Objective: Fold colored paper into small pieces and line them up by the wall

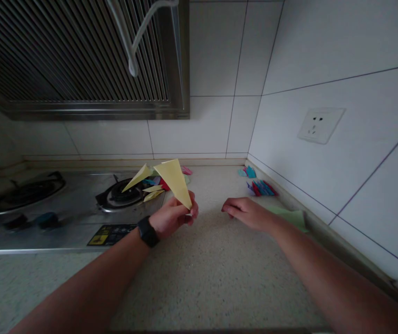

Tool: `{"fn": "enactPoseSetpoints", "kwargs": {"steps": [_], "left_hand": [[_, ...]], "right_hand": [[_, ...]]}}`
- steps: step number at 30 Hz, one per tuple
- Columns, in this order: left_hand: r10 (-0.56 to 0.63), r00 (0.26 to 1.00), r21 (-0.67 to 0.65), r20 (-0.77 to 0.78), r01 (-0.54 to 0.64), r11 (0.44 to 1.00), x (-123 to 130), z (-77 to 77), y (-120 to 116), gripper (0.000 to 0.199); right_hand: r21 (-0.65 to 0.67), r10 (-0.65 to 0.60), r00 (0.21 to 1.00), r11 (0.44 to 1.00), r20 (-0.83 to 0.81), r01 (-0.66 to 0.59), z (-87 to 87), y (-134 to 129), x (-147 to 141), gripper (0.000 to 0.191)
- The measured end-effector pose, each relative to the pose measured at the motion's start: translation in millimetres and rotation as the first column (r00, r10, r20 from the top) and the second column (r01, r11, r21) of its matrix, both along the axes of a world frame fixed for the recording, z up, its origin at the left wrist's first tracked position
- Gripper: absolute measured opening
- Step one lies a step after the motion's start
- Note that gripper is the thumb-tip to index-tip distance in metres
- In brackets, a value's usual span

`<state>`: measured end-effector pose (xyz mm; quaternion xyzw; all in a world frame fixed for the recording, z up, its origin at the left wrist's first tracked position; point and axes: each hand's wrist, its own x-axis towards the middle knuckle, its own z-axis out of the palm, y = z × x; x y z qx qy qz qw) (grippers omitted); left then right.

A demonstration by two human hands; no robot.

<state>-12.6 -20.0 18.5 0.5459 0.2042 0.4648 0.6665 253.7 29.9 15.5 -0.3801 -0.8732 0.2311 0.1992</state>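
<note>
- Where the burner [115, 195] is set, beyond the fingers of the left hand [171, 217] and to their left, small folded yellow pieces [154, 195] are seen at its edge; they are judged thin and easily creased.
- Above and left of those fingers, a pointed yellow flap [137, 177] is shown; whether it is joined to the held piece cannot be told.
- The folded yellow paper [174, 180] is pinched at its narrow lower end between left thumb and fingers, its broad end raised above them. It is judged nearly weightless, stiff along the folds, soft across the faces; it is best gripped at the narrow end, since the broad faces could be bent.
- Well apart from the left fingers, the right hand [245, 211] is held with its fingers curled together, nothing seen in them.
- Beyond the right fingers and to their right, blue and red folded pieces [263, 188] are clustered; each is best taken by a folded edge.
- Behind the right wrist, a pale green sheet [291, 218] is laid, probably floppy, best taken by a corner.
</note>
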Motion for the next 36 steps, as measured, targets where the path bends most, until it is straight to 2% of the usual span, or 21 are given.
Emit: {"fn": "enactPoseSetpoints", "kwargs": {"steps": [7,9,10,12,14,15,17,23,27,33,36], "left_hand": [[-0.031,0.991,0.066,-0.13,0.04,0.997,2.3,-2.0,-0.7,0.023],[0.017,0.967,0.144,-0.253,0.021,0.989,2.8,-3.1,1.6,0.02],[0.089,0.939,0.206,-0.332,-0.02,0.978,2.7,-3.8,3.4,0.018],[0.321,0.826,0.379,-0.463,-0.143,0.914,1.3,-5.3,7.7,0.013],[0.547,0.669,0.551,-0.503,-0.239,0.8,-1.5,-6.2,11.3,0.012],[0.623,0.603,0.612,-0.498,-0.265,0.746,-3.1,-6.1,12.4,0.013],[0.703,0.522,0.685,-0.484,-0.273,0.675,-6.3,-5.0,12.7,0.015],[0.795,0.451,0.821,-0.405,-0.204,0.534,-10.1,0.1,9.3,0.023],[0.82,0.441,0.853,-0.364,-0.195,0.484,-12.9,-1.1,11.2,0.025],[0.85,0.416,0.893,-0.323,-0.163,0.419,-18.8,-0.8,14.8,0.025],[0.873,0.372,0.9,-0.315,-0.177,0.4,-22.6,-0.8,18.3,0.025]], "right_hand": [[0.002,-0.002,0.999,1.0,0.038,0.002,1.4,0.2,-1.6,0.032],[0.014,-0.003,0.998,1.0,0.055,0.002,2.2,0.2,-1.9,0.032],[0.018,-0.007,0.998,1.0,0.063,0.006,2.7,0.1,-1.9,0.033],[0.022,-0.018,0.997,1.0,0.074,0.016,3.6,-0.6,-1.6,0.035],[0.021,-0.022,0.997,1.0,0.072,0.02,4.7,-1.7,-1.1,0.037],[0.021,-0.019,0.998,1.0,0.066,0.018,5.2,-2.4,-0.9,0.037],[0.025,-0.007,0.999,1.0,0.047,0.006,6.4,-3.5,-0.7,0.038],[0.068,0.012,1.0,0.998,0.028,-0.014,8.8,-2.5,-0.2,0.035],[0.093,-0.026,0.999,0.995,-0.028,0.028,12.4,-3.6,1.8,0.033],[0.08,-0.107,0.947,0.987,-0.303,0.137,16.8,-4.2,6.2,0.03],[-0.015,-0.164,0.878,0.984,-0.45,0.176,15.9,-1.9,7.3,0.031]]}}
